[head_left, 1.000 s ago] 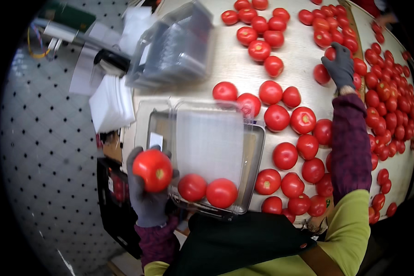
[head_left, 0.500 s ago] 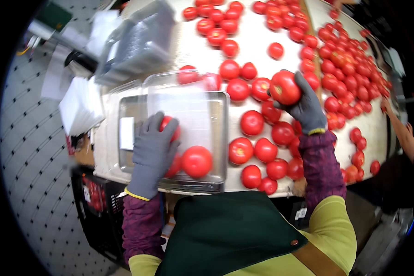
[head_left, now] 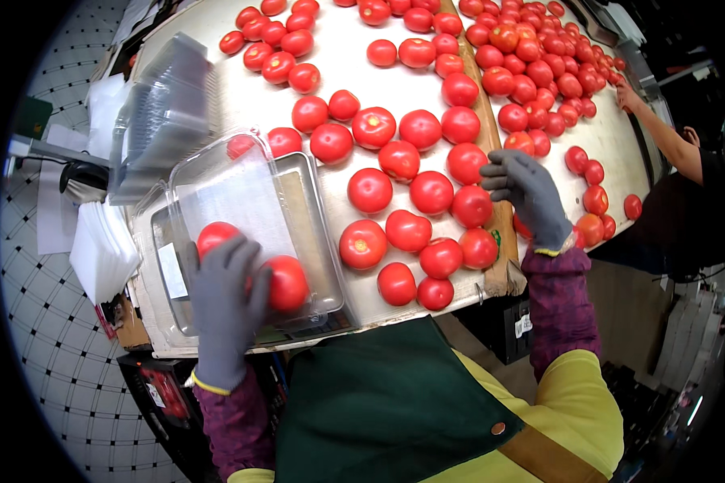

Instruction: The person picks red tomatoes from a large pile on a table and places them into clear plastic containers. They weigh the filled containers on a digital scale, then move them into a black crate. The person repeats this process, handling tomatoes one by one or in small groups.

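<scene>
My left hand (head_left: 229, 310), in a grey glove, is cupped over tomatoes in a clear plastic container (head_left: 187, 165). One tomato (head_left: 217, 237) shows past the fingertips and another red tomato (head_left: 287, 283) lies by the thumb; what is under the palm is mostly hidden. A shallow metal tray (head_left: 320, 233) lies around and under the container. My right hand (head_left: 531, 197), gloved too, hovers over the wooden divider with fingers stretched out and nothing in them. Just left of it are loose tomatoes, the nearest a large one (head_left: 467, 163).
A stack of clear plastic containers (head_left: 165, 113) stands at the left, with white pads (head_left: 105, 253) below it. A wooden divider (head_left: 495, 161) separates a big tomato heap (head_left: 539, 72) on the right. Another person's arm (head_left: 660, 137) reaches in from the right.
The tomato in my right hand has been let go, and its fingers have straightened. My left hand stays over the tomatoes in the container. The whole view has shifted right.
</scene>
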A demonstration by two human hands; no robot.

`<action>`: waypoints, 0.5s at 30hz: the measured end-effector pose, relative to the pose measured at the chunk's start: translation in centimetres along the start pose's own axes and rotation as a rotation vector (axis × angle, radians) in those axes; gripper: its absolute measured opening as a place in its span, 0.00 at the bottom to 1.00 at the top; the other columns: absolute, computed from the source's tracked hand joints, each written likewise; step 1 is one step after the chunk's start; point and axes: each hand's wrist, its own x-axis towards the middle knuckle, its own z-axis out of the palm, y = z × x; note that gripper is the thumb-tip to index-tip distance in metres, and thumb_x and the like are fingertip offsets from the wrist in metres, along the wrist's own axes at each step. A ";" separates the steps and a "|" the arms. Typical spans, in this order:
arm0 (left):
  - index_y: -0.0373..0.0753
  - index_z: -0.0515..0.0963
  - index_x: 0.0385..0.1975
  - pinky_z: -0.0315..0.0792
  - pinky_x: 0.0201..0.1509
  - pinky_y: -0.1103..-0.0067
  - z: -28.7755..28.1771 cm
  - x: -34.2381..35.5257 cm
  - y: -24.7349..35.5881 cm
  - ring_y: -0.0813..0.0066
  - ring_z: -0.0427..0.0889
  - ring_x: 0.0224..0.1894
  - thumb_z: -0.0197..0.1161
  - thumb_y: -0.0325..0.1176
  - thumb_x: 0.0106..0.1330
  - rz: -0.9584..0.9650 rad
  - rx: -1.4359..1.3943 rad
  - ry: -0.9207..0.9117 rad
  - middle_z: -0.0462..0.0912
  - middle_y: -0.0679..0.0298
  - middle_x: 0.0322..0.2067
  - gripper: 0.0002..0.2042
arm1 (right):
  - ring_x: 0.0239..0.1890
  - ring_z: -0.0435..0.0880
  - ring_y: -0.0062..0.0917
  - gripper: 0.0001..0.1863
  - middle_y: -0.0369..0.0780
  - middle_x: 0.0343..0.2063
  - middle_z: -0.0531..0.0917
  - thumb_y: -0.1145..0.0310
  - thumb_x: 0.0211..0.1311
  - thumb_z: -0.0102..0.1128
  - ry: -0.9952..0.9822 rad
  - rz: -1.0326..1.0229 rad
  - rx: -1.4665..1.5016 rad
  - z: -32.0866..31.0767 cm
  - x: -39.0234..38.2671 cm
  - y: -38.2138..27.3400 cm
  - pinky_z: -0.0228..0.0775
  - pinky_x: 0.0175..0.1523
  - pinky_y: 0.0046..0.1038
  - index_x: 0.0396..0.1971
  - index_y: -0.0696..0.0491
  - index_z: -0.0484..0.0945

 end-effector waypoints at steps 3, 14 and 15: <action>0.41 0.71 0.52 0.47 0.69 0.51 -0.6 -0.6 3.4 0.55 0.76 0.50 0.67 0.36 0.51 -0.093 -0.009 -0.306 0.74 0.55 0.49 0.26 | 0.36 0.80 0.20 0.18 0.39 0.37 0.81 0.63 0.63 0.53 0.079 0.075 -0.171 1.1 -3.0 1.5 0.71 0.40 0.22 0.48 0.58 0.74; 0.40 0.74 0.49 0.53 0.66 0.51 0.8 -1.3 6.4 0.56 0.75 0.48 0.64 0.28 0.53 0.104 -0.053 0.069 0.74 0.53 0.46 0.20 | 0.47 0.76 0.40 0.19 0.45 0.45 0.76 0.65 0.51 0.64 -0.126 -0.488 -1.210 5.9 -8.3 7.8 0.72 0.46 0.38 0.44 0.53 0.74; 0.39 0.75 0.47 0.66 0.57 0.59 0.9 -1.2 7.9 0.58 0.76 0.48 0.64 0.29 0.55 0.094 -0.267 0.007 0.75 0.54 0.47 0.18 | 0.49 0.75 0.41 0.19 0.44 0.46 0.76 0.64 0.50 0.63 -0.138 -0.579 -1.316 6.8 -8.5 8.0 0.72 0.45 0.40 0.43 0.53 0.74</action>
